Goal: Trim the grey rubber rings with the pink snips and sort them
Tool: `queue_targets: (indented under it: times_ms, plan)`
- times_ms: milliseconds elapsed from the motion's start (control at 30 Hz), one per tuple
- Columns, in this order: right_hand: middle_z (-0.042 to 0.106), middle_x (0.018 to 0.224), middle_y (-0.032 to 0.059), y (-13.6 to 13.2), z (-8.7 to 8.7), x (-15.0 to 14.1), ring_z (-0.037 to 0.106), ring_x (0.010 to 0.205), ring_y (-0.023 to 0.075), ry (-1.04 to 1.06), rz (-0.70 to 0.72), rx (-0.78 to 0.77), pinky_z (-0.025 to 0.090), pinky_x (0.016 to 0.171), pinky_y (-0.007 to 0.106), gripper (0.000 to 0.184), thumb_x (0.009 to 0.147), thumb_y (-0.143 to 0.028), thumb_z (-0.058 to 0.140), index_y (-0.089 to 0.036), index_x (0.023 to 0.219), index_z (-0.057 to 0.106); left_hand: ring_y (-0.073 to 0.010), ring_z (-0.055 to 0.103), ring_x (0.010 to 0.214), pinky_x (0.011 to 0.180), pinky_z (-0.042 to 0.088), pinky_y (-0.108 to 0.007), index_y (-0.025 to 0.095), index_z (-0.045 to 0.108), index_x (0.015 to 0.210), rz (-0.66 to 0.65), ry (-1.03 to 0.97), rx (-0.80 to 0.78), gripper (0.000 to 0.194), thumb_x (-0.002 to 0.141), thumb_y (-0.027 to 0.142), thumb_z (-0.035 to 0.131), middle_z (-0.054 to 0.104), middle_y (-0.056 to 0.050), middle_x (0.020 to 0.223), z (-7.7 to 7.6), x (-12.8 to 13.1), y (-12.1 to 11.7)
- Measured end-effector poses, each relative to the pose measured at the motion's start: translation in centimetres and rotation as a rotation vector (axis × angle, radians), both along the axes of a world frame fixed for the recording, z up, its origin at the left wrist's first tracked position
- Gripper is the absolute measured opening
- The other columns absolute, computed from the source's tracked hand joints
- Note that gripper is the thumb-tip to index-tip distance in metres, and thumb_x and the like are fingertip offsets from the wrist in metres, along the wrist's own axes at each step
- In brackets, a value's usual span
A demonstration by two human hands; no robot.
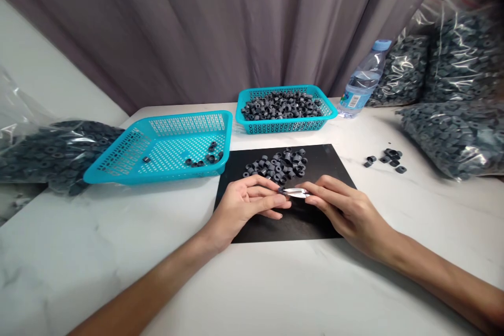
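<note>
Between the thumb and fingers of my left hand (252,199) a small dark grey ring-shaped piece (281,190) is pinched, mostly covered by the fingertips. My right hand (346,205) is closed on a small shiny metal tool (296,192) with two narrow blades; I cannot make out its exact kind. The tool's tip touches or nearly touches the held piece. Both hands are over a black mat (252,231). Just beyond them on the mat lies a pile of dark grey ring-shaped pieces (279,165).
A turquoise basket (157,176) with several pieces stands at left; another turquoise basket (287,127), full of pieces, is behind the mat. Bulging clear bags of pieces lie at left (59,152) and right (452,136). A water bottle (364,81) and loose pieces (388,157) are on the right.
</note>
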State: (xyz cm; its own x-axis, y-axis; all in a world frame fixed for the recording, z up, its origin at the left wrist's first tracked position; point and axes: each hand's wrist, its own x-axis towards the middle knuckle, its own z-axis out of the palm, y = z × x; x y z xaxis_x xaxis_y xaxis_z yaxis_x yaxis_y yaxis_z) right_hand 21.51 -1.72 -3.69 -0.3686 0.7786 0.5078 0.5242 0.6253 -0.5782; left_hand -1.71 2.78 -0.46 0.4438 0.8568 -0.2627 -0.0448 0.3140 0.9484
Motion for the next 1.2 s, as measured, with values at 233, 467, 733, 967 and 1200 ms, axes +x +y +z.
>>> queue_targets:
  times_ms: [233,467,733,967,1200]
  plan:
    - [0.056,0.093,0.0062,0.03,-0.27,0.16,0.054,0.079,0.0156,-0.038,0.015,0.026,0.049,0.070,0.028,0.029,0.105,-0.016,0.049,-0.017,0.132,0.060,-0.0251,0.080,0.087,0.064,0.065,-0.022,0.012,0.068,0.090,-0.010,-0.005,0.021,0.028,0.074,0.022,0.089,0.083,-0.008,0.084,-0.18,0.00,-0.15]
    - [0.057,0.093,0.0067,0.03,-0.23,0.02,0.055,0.079,0.0154,-0.058,0.000,0.067,0.049,0.069,0.028,0.029,0.104,-0.015,0.050,-0.013,0.131,0.060,-0.0253,0.081,0.086,0.063,0.065,-0.022,0.012,0.068,0.090,-0.001,-0.009,0.044,0.028,0.074,0.022,0.089,0.083,-0.008,0.083,-0.23,0.14,-0.08]
    - [0.057,0.094,0.0061,-0.01,-0.28,0.11,0.054,0.079,0.0148,-0.064,-0.007,0.054,0.048,0.070,0.027,0.029,0.104,-0.015,0.050,-0.015,0.131,0.060,-0.0252,0.081,0.085,0.062,0.066,-0.022,0.012,0.069,0.085,0.028,-0.015,0.056,0.027,0.072,0.022,0.090,0.083,-0.009,0.084,-0.22,0.33,-0.29]
    - [0.056,0.093,0.0054,0.01,-0.21,0.09,0.054,0.079,0.0149,-0.056,-0.007,0.054,0.047,0.070,0.027,0.029,0.104,-0.014,0.049,-0.015,0.131,0.060,-0.0243,0.081,0.083,0.064,0.066,-0.021,0.012,0.069,0.082,0.044,-0.039,0.046,0.027,0.069,0.020,0.092,0.083,-0.009,0.083,-0.06,0.41,-0.44]
    - [0.056,0.094,0.0060,-0.14,-0.14,0.17,0.052,0.080,0.0152,-0.054,0.008,0.042,0.046,0.070,0.028,0.028,0.104,-0.013,0.049,-0.015,0.130,0.059,-0.0249,0.081,0.084,0.064,0.066,-0.021,0.012,0.069,0.082,0.050,-0.025,0.045,0.029,0.068,0.020,0.092,0.083,-0.010,0.084,-0.20,0.47,-0.48]
